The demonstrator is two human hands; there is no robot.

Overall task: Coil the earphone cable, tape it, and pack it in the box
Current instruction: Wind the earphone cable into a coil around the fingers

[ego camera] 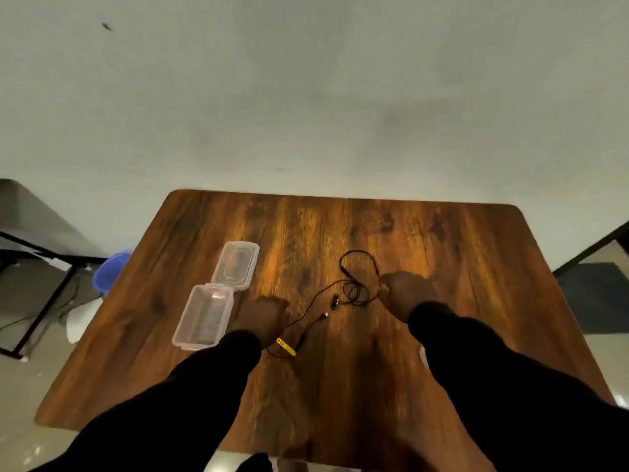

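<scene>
A black earphone cable (354, 291) lies loosely tangled on the wooden table (459, 253), with a yellow inline remote (286, 347) and an earbud (335, 301). My right hand (406, 294) rests at the tangle's right side, fingers curled and pinching the cable where its far loop comes down. My left hand (263, 315) sits with curled fingers against the cable's near-left run, just above the remote; blur hides whether it grips the cable. A clear plastic box (203, 316) stands open to the left of my left hand, its hinged lid (236, 265) lying flat behind it.
A blue bin (110, 270) stands on the floor off the table's left edge, beside a black metal frame (41, 301). A dark mat (595, 294) lies past the right edge. A pale wall rises behind the table.
</scene>
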